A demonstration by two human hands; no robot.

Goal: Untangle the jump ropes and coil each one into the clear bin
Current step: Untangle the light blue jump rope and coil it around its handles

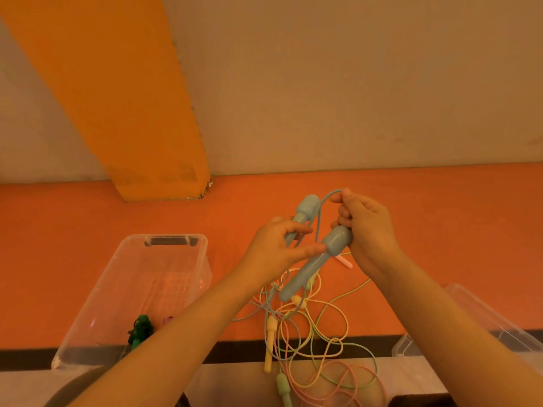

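Note:
I hold the blue jump rope above the orange floor. My left hand (276, 248) grips one blue handle (305, 212), and its fingers touch the second blue handle (317, 262). My right hand (364, 227) holds the top of that second handle and pinches the blue cord (326, 199) that loops over it. Below my hands lies a tangle of yellow, green and pink ropes (317, 342), with a yellow handle (269, 345) and a green handle (283, 387) in it. The clear bin (164, 259) stands to the left and holds a dark green rope (141, 329).
A clear lid or second clear container (484, 321) lies at the right. A pink handle end (345, 262) shows on the floor behind my hands. An orange pillar (132, 113) and a pale wall rise beyond the floor.

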